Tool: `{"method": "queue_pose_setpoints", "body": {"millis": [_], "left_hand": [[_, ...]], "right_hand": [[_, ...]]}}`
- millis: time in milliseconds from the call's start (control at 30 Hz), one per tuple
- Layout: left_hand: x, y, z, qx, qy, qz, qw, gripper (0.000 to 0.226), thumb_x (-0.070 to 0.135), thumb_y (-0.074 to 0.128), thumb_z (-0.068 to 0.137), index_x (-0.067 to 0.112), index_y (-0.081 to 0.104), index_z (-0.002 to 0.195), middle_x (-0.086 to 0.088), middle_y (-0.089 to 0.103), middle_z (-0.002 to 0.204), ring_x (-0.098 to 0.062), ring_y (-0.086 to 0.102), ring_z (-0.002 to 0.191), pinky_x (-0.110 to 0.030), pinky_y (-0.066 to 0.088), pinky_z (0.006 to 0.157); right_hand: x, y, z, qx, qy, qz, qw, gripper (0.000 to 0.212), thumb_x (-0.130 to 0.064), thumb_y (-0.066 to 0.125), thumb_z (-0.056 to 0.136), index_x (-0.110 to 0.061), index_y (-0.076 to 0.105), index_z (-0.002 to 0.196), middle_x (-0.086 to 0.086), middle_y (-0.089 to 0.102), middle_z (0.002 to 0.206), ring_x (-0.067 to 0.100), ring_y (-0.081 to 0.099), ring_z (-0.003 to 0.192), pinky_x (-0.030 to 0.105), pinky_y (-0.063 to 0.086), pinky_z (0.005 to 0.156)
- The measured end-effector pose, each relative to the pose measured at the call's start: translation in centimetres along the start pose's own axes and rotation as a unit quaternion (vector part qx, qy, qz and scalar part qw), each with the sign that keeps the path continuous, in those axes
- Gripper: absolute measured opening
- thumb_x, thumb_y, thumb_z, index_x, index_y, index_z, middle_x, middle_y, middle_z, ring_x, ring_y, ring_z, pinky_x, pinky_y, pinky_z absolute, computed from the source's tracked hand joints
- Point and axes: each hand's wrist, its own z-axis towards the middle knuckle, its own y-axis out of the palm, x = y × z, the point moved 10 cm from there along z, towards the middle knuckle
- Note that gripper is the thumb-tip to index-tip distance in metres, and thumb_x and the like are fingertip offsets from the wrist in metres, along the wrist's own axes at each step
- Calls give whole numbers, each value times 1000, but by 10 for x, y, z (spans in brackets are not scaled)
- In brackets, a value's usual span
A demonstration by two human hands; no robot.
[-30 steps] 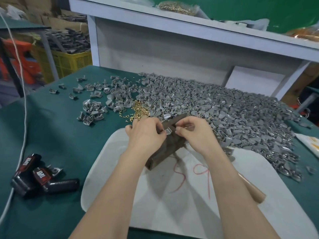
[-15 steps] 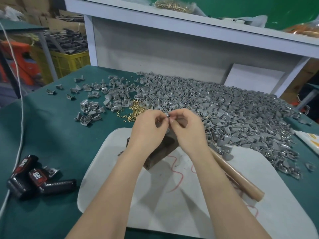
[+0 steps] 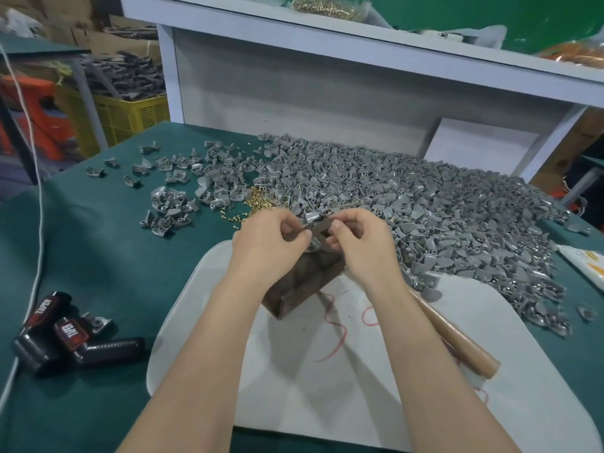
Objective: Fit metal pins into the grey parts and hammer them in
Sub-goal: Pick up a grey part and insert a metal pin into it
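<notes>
**Part raised off the block, pinched between both hands**

Head view. The left hand and right hand meet over the far end of the block, both with fingers curled. One grey part sits between them. The left thumb and forefinger pinch one end and the right fingertips pinch the other. Whether the right fingertips also hold a pin is too small to tell.

A second ago both hands sat lower, down on the top of the block, with the part pinched there. Half a second ago they had risen and closed up fingertip to fingertip. Now they stand slightly apart, and the part shows in the gap above the block.

The block lies where it was, on the white board beneath both wrists. The hammer has not moved: its wooden handle lies on the board, passing under the right forearm.

A small heap of brass pins lies on the green bench just beyond the left hand. The big pile of grey parts spreads beyond and to the right of the right hand and spills onto the board's edge. A red-and-black tool lies well to the left of the left forearm, unmoved.
</notes>
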Motion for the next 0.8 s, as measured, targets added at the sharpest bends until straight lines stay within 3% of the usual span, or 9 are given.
{"method": "queue_pose_setpoints", "body": {"millis": [167,300,400,533,800], "left_hand": [[-3,10,-2,-31,-7,94,995,11,39,67,82,32,59,81,12,65,91,-18,57,101,-35,36,87],[-2,14,-1,-32,2,111,993,7,31,63,86,33,58,81,9,64,95,-21,54,104,-37,33,87],[-2,15,0,-30,8,120,992,8,29,61,86,33,57,81,7,64,98,-23,54,104,-37,32,86],[-3,15,1,-25,10,121,992,6,30,60,86,33,57,82,7,65,96,-22,54,103,-36,32,85],[0,17,1,-36,24,118,992,3,28,62,85,30,61,84,4,65,98,-23,56,102,-38,42,89]], "right_hand": [[12,10,1,-42,40,24,998,17,0,55,90,-14,56,79,3,63,69,3,61,53,17,50,55],[7,10,2,-25,-5,-65,998,14,-9,62,87,-19,59,78,0,65,76,13,62,71,28,50,73],[-3,18,-2,-36,-66,-184,980,10,-16,66,85,-23,62,79,-4,59,86,1,51,70,7,37,68],[-2,23,-3,-54,-68,-225,971,8,-17,66,85,-22,64,79,-6,49,88,-3,47,70,-1,33,66],[-5,25,-3,-77,-78,-265,958,13,-14,62,85,-24,59,77,-4,51,86,-2,45,66,13,30,66]]}}
